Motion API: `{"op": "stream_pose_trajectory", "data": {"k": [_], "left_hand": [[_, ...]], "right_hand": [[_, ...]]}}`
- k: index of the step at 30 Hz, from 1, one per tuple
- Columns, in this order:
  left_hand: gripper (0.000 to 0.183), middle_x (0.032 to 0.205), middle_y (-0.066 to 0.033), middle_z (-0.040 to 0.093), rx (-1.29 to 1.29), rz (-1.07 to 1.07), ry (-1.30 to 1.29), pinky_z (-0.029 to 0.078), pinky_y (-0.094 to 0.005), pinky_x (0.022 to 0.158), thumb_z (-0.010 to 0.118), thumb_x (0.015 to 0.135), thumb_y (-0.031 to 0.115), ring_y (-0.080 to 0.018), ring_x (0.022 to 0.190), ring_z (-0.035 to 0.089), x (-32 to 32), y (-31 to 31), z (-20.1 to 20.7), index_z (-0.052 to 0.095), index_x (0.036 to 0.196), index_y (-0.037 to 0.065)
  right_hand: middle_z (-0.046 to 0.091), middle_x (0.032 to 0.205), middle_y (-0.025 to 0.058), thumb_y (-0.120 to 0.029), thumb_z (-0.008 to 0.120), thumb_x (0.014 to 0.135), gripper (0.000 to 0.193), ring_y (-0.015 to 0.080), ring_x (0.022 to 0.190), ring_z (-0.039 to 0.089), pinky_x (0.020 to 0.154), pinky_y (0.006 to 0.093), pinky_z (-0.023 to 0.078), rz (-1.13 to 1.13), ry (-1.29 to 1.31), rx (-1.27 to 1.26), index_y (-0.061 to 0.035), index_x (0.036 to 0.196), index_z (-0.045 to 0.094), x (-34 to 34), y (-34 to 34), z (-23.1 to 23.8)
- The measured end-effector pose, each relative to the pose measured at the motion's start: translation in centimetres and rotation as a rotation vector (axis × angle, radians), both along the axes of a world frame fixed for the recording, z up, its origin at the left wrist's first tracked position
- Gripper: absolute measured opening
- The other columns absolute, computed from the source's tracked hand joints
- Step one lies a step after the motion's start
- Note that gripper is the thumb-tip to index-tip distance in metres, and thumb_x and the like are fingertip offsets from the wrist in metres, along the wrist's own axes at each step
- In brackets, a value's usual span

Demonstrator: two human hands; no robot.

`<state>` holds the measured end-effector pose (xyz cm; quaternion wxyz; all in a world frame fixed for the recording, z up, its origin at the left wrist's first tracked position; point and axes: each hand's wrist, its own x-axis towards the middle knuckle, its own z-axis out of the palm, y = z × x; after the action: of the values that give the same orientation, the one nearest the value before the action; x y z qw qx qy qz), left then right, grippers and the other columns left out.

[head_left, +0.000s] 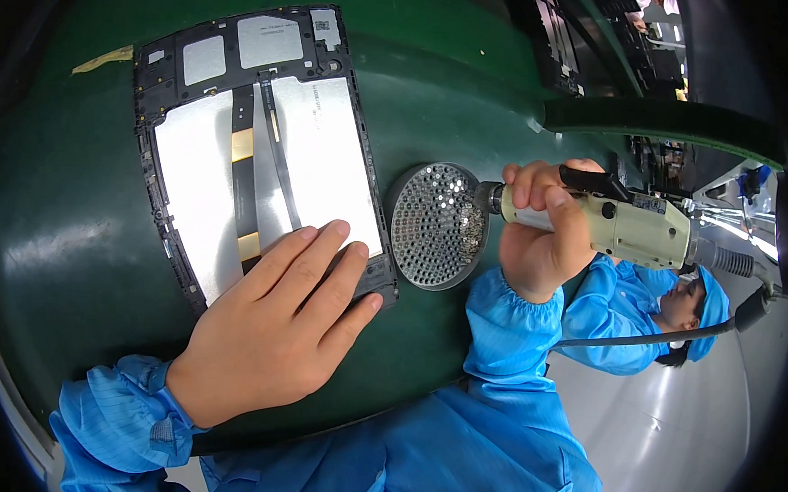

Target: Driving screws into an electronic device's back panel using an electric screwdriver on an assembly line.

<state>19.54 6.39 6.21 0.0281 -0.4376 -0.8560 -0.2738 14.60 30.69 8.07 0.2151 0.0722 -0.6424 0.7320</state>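
Head view: laid on the green counter (58,199), left of a round grey dish (453,283) (full of small holes), a black-framed silver panel (324,143). Covered across its near end by the left hand (275,330), palm down, fingers (320,260) spread and released. Clenched in the fingers of the right hand (557,252), a pale driver (631,231), nose pointing left at the dish's right rim, contact hard to tell. Beside the panel's far left corner, a yellow strip (103,60). Farther right, a co-worker (612,311) in blue.

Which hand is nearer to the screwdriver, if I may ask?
Right. The right hand grips the screwdriver; the left hand is off to its left, on the panel.
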Motion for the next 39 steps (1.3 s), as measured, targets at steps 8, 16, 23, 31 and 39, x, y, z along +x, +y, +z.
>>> {"op": "stream_pose_trajectory", "data": {"k": [8, 16, 23, 31, 39], "left_hand": [[0.025, 0.119, -0.0195, 0.058, 0.021, 0.006, 0.001, 0.041, -0.0468, 0.101, 0.063, 0.077, 0.012, -0.0378, 0.118, 0.051, 0.1, 0.2, -0.2, 0.069, 0.102, 0.011], [0.019, 0.109, -0.0184, 0.062, 0.112, 0.028, 0.052, 0.043, -0.0499, 0.098, 0.066, 0.074, 0.010, -0.0380, 0.112, 0.055, 0.3, 0.1, -0.7, 0.068, 0.091, 0.002], [0.016, 0.100, -0.0175, 0.063, 0.180, 0.012, 0.080, 0.047, -0.0500, 0.095, 0.068, 0.070, 0.008, -0.0368, 0.106, 0.058, 0.9, -0.6, -0.8, 0.068, 0.084, -0.001], [0.011, 0.093, -0.0156, 0.063, 0.220, 0.025, 0.062, 0.048, -0.0491, 0.092, 0.067, 0.068, 0.006, -0.0361, 0.104, 0.059, 0.9, -0.6, -0.9, 0.068, 0.077, -0.001], [0.012, 0.092, -0.0157, 0.063, 0.232, 0.020, 0.098, 0.049, -0.0488, 0.091, 0.067, 0.067, 0.007, -0.0359, 0.103, 0.060, 0.6, -0.5, -1.1, 0.068, 0.076, -0.001]], "right_hand": [[0.054, 0.070, 0.0130, 0.000, 0.055, 0.076, 0.031, 0.0218, 0.061, 0.053, 0.067, 0.0428, 0.047, 0.045, 0.000, 0.009, 0.0001, 0.106, 0.048, 0.2, 0.5, -0.2], [0.052, 0.068, 0.0103, -0.004, 0.057, 0.076, 0.033, 0.0213, 0.061, 0.051, 0.067, 0.0432, 0.045, 0.005, 0.000, -0.011, -0.0015, 0.108, 0.049, 0.6, 0.1, 0.5], [0.048, 0.063, 0.0034, -0.013, 0.061, 0.081, 0.033, 0.0192, 0.056, 0.050, 0.059, 0.0389, 0.043, 0.280, 0.030, 0.065, -0.0108, 0.112, 0.048, 5.0, -2.7, 4.4], [0.050, 0.064, 0.0027, -0.006, 0.061, 0.081, 0.031, 0.0165, 0.056, 0.053, 0.055, 0.0339, 0.043, 0.458, -0.014, 0.138, -0.0109, 0.106, 0.043, 7.1, -6.8, 3.1], [0.050, 0.065, 0.0036, -0.004, 0.060, 0.080, 0.030, 0.0166, 0.055, 0.053, 0.056, 0.0348, 0.044, 0.467, -0.033, 0.187, -0.0091, 0.103, 0.042, 6.9, -7.0, 2.9]]}}
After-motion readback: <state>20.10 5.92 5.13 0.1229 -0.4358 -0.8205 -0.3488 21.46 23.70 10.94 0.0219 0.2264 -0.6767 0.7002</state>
